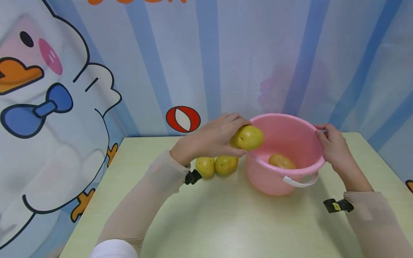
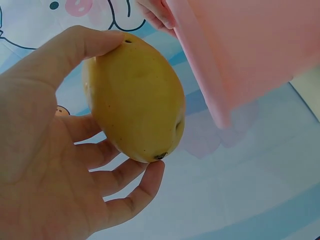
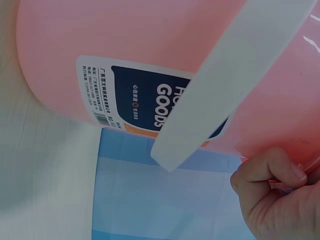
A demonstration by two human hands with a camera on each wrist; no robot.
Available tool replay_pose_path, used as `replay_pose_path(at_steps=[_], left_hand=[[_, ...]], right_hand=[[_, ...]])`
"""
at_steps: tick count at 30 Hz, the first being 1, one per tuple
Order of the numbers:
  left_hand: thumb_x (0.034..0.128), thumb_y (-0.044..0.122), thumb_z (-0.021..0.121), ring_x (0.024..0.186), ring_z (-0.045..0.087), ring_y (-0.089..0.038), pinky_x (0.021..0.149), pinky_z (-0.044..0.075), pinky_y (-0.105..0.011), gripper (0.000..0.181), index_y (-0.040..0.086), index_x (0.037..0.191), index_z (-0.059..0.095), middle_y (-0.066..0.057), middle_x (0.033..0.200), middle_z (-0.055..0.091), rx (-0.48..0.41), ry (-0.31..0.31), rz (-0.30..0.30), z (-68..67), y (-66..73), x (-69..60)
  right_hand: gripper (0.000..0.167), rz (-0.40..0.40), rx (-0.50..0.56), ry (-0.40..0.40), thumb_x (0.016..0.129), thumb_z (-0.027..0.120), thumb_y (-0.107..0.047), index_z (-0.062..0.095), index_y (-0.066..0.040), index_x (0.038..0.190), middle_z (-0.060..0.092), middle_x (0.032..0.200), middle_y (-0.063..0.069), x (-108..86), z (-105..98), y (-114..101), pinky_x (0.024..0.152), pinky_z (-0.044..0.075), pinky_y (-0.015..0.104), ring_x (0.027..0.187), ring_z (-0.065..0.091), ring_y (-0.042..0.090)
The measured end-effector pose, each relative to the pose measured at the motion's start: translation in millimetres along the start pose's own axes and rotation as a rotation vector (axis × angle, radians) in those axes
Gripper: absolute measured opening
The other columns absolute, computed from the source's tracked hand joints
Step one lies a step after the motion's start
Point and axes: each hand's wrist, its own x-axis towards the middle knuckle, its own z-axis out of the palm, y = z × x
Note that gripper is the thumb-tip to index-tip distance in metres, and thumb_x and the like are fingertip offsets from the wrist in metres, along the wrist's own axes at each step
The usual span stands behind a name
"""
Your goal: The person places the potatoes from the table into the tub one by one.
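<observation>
A yellow-green, pear-like fruit (image 1: 247,137) (image 2: 137,100) is pinched between the thumb and fingers of my left hand (image 1: 217,138) (image 2: 65,150), at the left rim of a pink bucket (image 1: 262,179) (image 2: 235,45) (image 3: 125,30). Inside the bucket lies one similar fruit (image 1: 281,161). My right hand (image 1: 337,148) (image 3: 280,200) grips the bucket's right rim, fingers curled over it. Two more fruits (image 1: 205,167) (image 1: 226,165) rest side by side on the table, left of the bucket and beneath my left wrist.
The bucket's white handle (image 1: 300,182) (image 3: 230,85) hangs down at its front. The pale table (image 1: 238,225) ends at a striped cloth backdrop (image 1: 206,71) with a cartoon duck at the left. A printed label (image 3: 150,100) is on the bucket's side.
</observation>
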Motion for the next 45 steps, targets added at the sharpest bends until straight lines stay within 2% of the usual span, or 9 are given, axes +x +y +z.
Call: replay_pose_path(at_steps=[7, 16, 27, 37, 45], left_hand=[[0.0900, 0.040, 0.070, 0.116, 0.044, -0.015, 0.091, 0.043, -0.023, 0.066, 0.010, 0.144, 0.046, -0.001, 0.135, 0.048, 0.017, -0.012, -0.012, -0.1, 3.3, 5.5], [0.0896, 0.039, 0.071, 0.115, 0.044, -0.015, 0.091, 0.043, -0.023, 0.066, 0.011, 0.144, 0.046, -0.001, 0.136, 0.048, -0.026, 0.002, -0.017, 5.1, 0.1, 7.9], [0.0905, 0.038, 0.071, 0.115, 0.046, -0.016, 0.092, 0.043, -0.023, 0.064, 0.008, 0.142, 0.047, -0.004, 0.135, 0.049, -0.053, 0.030, 0.033, 7.5, 3.4, 25.3], [0.0903, 0.036, 0.072, 0.115, 0.046, -0.017, 0.091, 0.044, -0.024, 0.064, 0.007, 0.142, 0.048, -0.004, 0.134, 0.050, -0.089, 0.043, 0.037, 9.5, 7.7, 33.4], [0.0907, 0.037, 0.072, 0.116, 0.045, -0.016, 0.093, 0.042, -0.024, 0.066, 0.007, 0.144, 0.047, -0.004, 0.134, 0.050, -0.061, 0.020, 0.033, 12.0, 13.1, 42.2]], right_hand=[[0.050, -0.002, 0.003, -0.004, 0.110, 0.028, -0.021, 0.035, 0.017, 0.141, 0.053, 0.107, 0.032, 0.2, 1.2, 0.2, 0.056, 0.051, 0.024, 0.068, 0.057, 0.007], [0.048, -0.006, -0.003, 0.011, 0.109, 0.030, -0.021, 0.039, 0.016, 0.138, 0.055, 0.104, 0.031, 2.3, 6.8, -1.0, 0.057, 0.050, 0.024, 0.070, 0.057, 0.008], [0.051, 0.008, -0.013, 0.001, 0.110, 0.028, -0.023, 0.035, 0.016, 0.142, 0.053, 0.108, 0.031, 1.5, 2.0, 0.2, 0.056, 0.050, 0.025, 0.071, 0.056, 0.010], [0.051, 0.015, -0.009, -0.002, 0.110, 0.027, -0.023, 0.035, 0.016, 0.142, 0.052, 0.111, 0.032, 3.0, 0.0, 1.4, 0.057, 0.050, 0.022, 0.071, 0.055, 0.006], [0.051, 0.009, 0.006, -0.001, 0.110, 0.027, -0.022, 0.035, 0.017, 0.141, 0.052, 0.110, 0.032, 2.8, 0.0, 0.3, 0.057, 0.050, 0.022, 0.070, 0.055, 0.004]])
